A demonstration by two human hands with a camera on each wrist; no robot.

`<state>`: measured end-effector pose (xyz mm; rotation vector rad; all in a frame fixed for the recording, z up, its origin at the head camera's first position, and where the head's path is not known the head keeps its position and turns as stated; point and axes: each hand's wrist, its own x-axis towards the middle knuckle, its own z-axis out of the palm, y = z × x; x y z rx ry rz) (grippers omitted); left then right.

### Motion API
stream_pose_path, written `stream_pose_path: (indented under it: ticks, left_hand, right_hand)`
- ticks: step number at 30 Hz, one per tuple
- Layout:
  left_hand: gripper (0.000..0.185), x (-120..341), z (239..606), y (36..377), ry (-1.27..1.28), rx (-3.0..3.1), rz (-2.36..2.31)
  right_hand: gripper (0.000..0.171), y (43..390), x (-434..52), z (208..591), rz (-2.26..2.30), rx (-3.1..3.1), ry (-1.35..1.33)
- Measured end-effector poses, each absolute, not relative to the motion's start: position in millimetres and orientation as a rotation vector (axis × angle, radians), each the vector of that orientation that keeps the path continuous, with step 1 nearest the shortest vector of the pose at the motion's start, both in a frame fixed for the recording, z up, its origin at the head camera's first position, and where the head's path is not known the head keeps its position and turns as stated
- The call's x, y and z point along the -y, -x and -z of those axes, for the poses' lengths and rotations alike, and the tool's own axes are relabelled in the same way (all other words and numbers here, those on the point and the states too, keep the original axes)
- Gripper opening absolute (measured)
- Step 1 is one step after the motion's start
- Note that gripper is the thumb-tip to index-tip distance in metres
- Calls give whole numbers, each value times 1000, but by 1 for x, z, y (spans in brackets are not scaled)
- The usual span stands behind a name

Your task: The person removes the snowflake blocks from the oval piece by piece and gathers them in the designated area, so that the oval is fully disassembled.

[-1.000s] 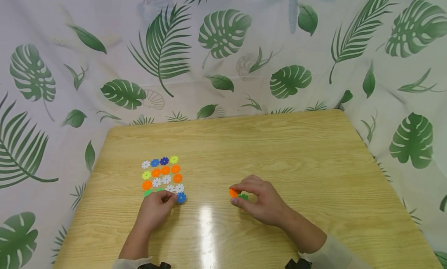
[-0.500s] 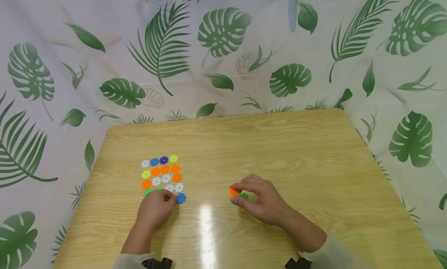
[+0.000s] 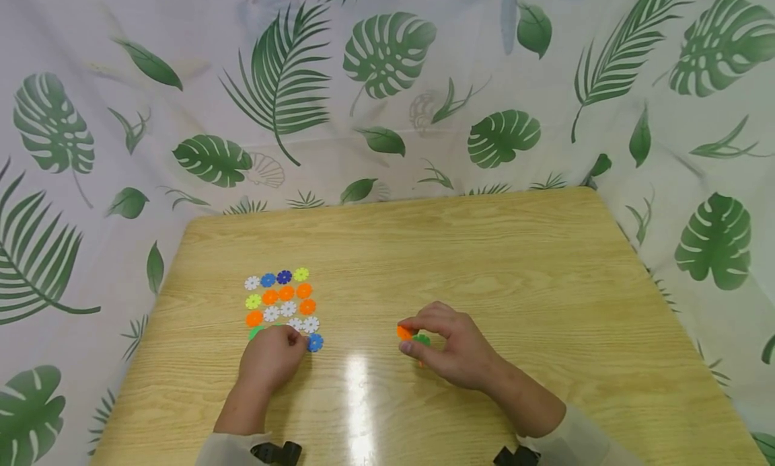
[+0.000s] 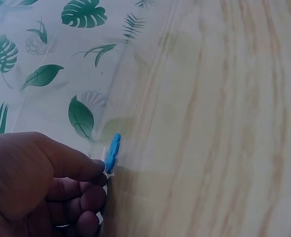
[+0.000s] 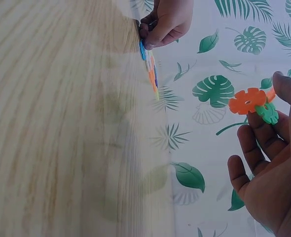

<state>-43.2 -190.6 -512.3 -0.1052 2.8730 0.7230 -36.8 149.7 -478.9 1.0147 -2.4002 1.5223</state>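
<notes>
Head view, right hand [image 3: 458,348] pinching one orange disc [image 3: 403,332], one green disc [image 3: 422,340], left hand [image 3: 270,358] curled

The grid on the wooden table [image 3: 484,264] comprises seventeen visible plastic pieces: five white snowflake discs [image 3: 271,313], five orange snowflake discs [image 3: 286,292], two light-blue snowflake discs [image 3: 314,343], one dark-blue snowflake disc [image 3: 284,276], two yellow snowflake discs [image 3: 253,301] and two green snowflake discs [image 3: 255,332]. The left hand [image 3: 269,358] covers the grid's near edge, so any pieces beneath it cannot be counted. The right hand [image 3: 451,348] holds two further pieces, one orange and one green, for nineteen in all.
</notes>
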Motion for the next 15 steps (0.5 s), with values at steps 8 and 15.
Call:
stream_pose_path:
  ticks: [8, 15]
  left_hand:
    - [24, 191, 514, 42, 103, -2873, -720]
    - [21, 191, 513, 39, 93, -2883, -758]
  right_hand:
    - [24, 36, -149, 477, -1518, 2395, -1015]
    - [25, 36, -148, 476, -1509, 2407, -1013]
